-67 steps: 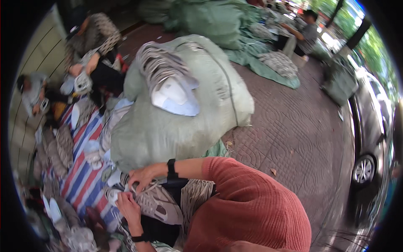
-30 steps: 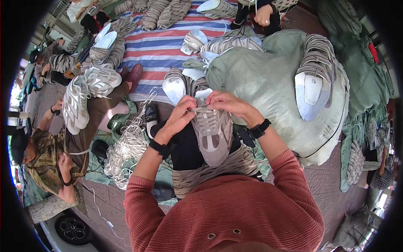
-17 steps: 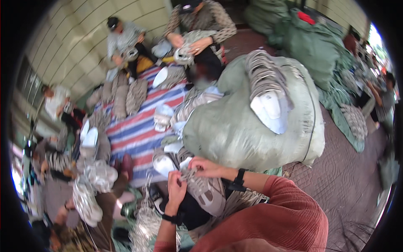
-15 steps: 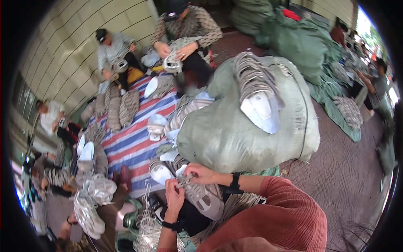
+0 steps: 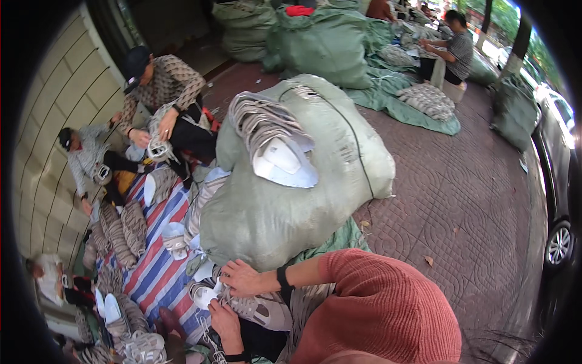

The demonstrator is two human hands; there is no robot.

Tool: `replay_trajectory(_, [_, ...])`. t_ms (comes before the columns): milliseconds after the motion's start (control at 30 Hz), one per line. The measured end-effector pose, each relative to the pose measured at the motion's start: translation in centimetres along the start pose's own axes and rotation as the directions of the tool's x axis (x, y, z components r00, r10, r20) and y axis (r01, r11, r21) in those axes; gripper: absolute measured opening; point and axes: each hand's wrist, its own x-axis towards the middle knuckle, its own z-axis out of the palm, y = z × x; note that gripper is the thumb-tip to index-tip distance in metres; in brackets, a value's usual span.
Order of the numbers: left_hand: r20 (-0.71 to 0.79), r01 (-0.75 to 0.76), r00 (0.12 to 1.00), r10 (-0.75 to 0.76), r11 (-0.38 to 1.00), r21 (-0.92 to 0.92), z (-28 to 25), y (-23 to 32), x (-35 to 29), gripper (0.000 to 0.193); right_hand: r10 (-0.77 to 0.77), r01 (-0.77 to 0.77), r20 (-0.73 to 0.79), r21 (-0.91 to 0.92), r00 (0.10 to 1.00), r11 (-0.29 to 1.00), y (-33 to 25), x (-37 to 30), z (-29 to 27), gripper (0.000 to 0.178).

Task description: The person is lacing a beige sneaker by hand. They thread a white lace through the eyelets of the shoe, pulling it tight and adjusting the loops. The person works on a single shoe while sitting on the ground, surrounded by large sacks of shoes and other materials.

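Note:
A grey-and-beige shoe upper (image 5: 267, 310) rests over my lap, its laces and white tongue end towards the bale. My right hand (image 5: 241, 278) bends over its far side, fingertips at the white piece by the laces. On the near side, my left hand (image 5: 225, 323) has its fingers closed at the upper's edge; the thumb is partly hidden. Just beyond both hands lie more uppers with a white insert (image 5: 205, 296). White laces (image 5: 209, 337) hang beside my left wrist.
A large pale-green bale (image 5: 291, 212) stands in front, with a stack of uppers (image 5: 273, 136) on top. A striped sheet (image 5: 160, 255) at left carries bundled uppers (image 5: 112, 233). A co-worker (image 5: 160, 103) sits beyond it handling an upper. A dark car (image 5: 555, 164) stands far right.
The view has swung right, so the scene shifts left. Both my hands have gone from pinching the laces together to lying at the upper's tongue end, farther apart.

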Motion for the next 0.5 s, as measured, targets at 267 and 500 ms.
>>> replay_trajectory(267, [0.072, -0.117, 0.991, 0.11, 0.988, 0.1, -0.3, -0.9, 0.6, 0.021, 0.062, -0.07, 0.17, 0.042, 0.984, 0.997, 0.1, 0.0, 0.6, 0.033])
replay_trajectory(500, [0.108, -0.268, 0.955, 0.276, 0.96, -0.08, -0.2, -3.0, 0.5, 0.03, 0.014, -0.038, 0.228, 0.099, 0.974, 0.994, 0.9, -0.6, -0.3, 0.022])
